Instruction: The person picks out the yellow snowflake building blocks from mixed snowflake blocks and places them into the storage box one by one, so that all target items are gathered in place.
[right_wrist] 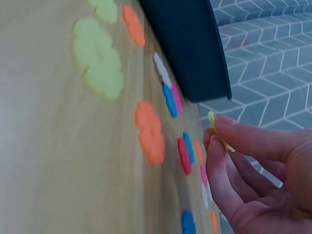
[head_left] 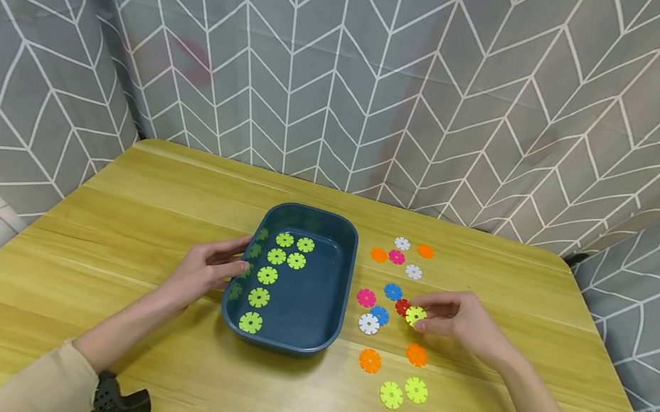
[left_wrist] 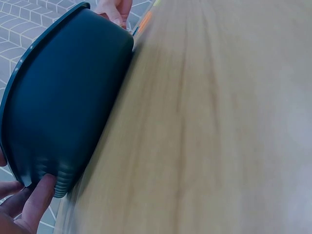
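A dark blue plastic tub (head_left: 306,317) stands on the table, with several yellow-green notched discs (head_left: 268,275) lying along its left side and upper left. My left hand (head_left: 210,270) holds the tub's left wall, the thumb over the rim; the left wrist view shows fingers (left_wrist: 41,200) against the outside. Right of the tub, my right hand (head_left: 467,321) pinches a yellow-green notched disc (head_left: 415,316) between thumb and fingers. That disc (right_wrist: 211,117) is seen edge-on in the right wrist view, above the table. A red disc (head_left: 402,307) lies just beside it.
Loose discs lie right of the tub: blue (head_left: 393,292), pink (head_left: 366,298), white (head_left: 369,324) and orange (head_left: 370,361). Two yellow-green discs (head_left: 391,395) lie nearer the front. A patterned grey curtain (head_left: 338,70) hangs behind the wooden table (head_left: 178,185).
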